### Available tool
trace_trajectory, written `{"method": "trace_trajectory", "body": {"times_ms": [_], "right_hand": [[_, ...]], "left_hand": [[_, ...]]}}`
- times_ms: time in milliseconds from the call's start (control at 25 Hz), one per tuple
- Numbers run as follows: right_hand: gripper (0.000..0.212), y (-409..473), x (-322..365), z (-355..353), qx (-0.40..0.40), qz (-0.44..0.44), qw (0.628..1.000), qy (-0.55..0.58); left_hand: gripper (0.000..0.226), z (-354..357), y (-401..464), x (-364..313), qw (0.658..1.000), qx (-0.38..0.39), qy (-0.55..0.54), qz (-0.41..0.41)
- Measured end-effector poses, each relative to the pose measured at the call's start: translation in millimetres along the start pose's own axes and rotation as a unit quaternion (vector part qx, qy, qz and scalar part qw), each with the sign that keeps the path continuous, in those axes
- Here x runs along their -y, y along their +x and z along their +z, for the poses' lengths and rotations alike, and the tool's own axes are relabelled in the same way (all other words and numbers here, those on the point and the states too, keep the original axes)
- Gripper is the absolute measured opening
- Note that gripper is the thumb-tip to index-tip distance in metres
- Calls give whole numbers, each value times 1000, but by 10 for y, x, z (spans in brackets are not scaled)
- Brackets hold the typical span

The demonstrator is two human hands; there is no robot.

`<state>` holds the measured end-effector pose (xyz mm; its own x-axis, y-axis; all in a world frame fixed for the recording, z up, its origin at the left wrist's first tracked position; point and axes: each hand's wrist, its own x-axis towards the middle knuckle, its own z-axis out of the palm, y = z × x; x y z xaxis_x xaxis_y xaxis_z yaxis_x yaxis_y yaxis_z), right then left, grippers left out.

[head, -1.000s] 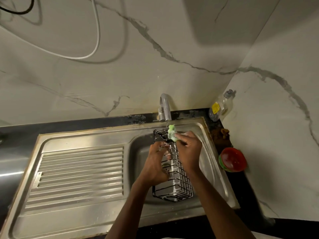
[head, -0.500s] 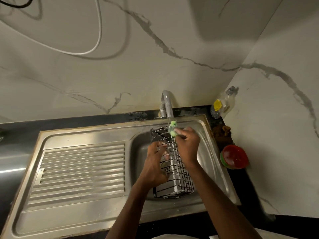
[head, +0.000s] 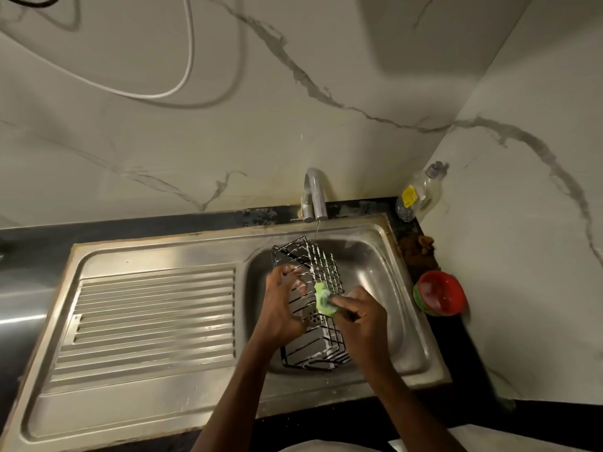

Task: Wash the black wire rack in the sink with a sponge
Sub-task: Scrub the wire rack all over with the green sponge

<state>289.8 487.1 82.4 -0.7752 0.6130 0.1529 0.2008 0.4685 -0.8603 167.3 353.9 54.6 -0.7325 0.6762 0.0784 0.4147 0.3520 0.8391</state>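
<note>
The black wire rack (head: 310, 259), streaked with white foam, lies lengthwise in the steel sink basin (head: 385, 288). My left hand (head: 280, 308) grips the rack's left side around its middle and steadies it. My right hand (head: 362, 318) pinches a green sponge (head: 323, 300) and presses it against the rack's top wires near the middle. A thin stream of water falls from the tap (head: 315, 197) onto the rack's far end.
A ribbed steel draining board (head: 146, 321) lies left of the basin. A clear soap bottle (head: 419, 195) stands in the back right corner. A red and green bowl (head: 439, 293) sits on the dark counter at the right. Marble walls close off the back and right.
My right hand has drawn the sponge from the rack's far end, near the tap, back toward me to the middle of the rack. My left hand keeps its hold.
</note>
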Motion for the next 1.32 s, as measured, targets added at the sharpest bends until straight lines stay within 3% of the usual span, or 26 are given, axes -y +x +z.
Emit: {"method": "trace_trajectory", "body": {"times_ms": [120,280,560,800,920,1000,1080,1160,1240,1320], "right_hand": [[19,489,2,85,-36,-5,999,-27],[28,1023,-5,188,-27,25,998,-48],[13,-97,-31,16,50,26,998,3],[33,1065,-182,162,-67,42,995,-57],[26,1012,-194,176,-13,44,997,-64],[14,527,-139,120,30,25,999,-25],[5,-8,-169,-7,70,6,998,7],[8,-328,-263,-177,119,18,993,12],[13,-181,-343,-275,109,34,993,-5],[12,280,-373,-258,49,46,997,-46]], "left_hand": [[55,78,-33,-121,999,31,-15,4],[59,170,-112,-233,998,51,-47,11],[75,133,-167,42,1000,17,0,5],[60,80,-154,-189,999,38,-31,-19],[65,55,-137,-181,999,9,-49,-18],[60,6,-146,-81,998,-20,-63,-18],[72,-80,-162,39,996,-40,-73,-36],[77,-112,-186,147,995,-45,-78,-50],[66,-118,-186,178,993,-39,-93,-64],[60,-115,-175,174,991,-24,-114,-65]]}}
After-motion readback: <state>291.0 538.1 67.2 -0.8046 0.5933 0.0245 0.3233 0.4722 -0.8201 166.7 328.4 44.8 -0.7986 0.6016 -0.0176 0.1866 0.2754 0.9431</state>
